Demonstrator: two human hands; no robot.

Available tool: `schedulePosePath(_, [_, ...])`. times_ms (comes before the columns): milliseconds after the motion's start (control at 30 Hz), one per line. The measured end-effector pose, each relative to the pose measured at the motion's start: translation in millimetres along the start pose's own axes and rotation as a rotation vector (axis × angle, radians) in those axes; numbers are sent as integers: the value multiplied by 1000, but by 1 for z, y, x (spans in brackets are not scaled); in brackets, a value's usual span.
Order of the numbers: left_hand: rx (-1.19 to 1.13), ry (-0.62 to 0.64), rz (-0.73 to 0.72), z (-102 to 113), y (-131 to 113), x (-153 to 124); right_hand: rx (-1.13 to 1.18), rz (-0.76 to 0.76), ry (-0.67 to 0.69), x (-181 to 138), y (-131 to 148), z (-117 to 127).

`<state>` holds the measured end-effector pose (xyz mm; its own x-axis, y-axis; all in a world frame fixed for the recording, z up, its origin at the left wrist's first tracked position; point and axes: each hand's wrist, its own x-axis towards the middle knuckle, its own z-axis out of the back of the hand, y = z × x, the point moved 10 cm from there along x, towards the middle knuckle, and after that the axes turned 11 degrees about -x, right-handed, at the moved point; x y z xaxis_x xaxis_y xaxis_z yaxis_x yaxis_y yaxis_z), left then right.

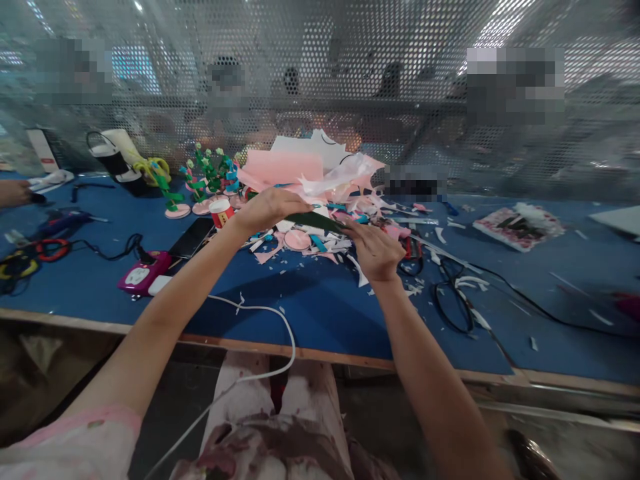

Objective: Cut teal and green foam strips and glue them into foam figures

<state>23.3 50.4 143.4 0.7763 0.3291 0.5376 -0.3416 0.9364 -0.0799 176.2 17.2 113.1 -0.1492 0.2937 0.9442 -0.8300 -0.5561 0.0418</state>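
Note:
My left hand point(270, 208) and my right hand point(374, 251) both grip a dark green strip of foam or paper point(315, 221), one at each end, held just above the blue table point(320, 307). The left fingers curl over its left end. The right fingers pinch its right end. Under the strip lie pink discs point(298, 239), pink sheets point(283, 167) and a heap of pink, white and blue offcuts point(345, 200). Small finished green stems on pink bases point(175, 193) stand to the left of my left hand.
A red-and-white cup point(221, 213), a dark phone point(193, 237) and a pink device point(144, 273) lie left of my hands. Black cables point(455, 300) and scissors point(410, 250) are on the right. A white cable point(270, 320) runs over the table edge. Another person's hand point(13, 193) is at far left. A perforated screen point(350, 80) backs the table.

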Motion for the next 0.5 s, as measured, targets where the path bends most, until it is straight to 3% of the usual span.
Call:
schedulePosePath(167, [160,-79,-157,0,-16,-9,-53,161,-83,-2,15,12])
schedulePosePath(300, [159,-82,-196,-4,-17,-10,-84,167,-43,0,19,12])
schedulePosePath(400, [169,-69,-198,-7,-16,-9,-115,168,-94,0,21,17])
schedulePosePath(500, [176,-70,-188,-6,-12,-11,-58,71,-77,0,8,13])
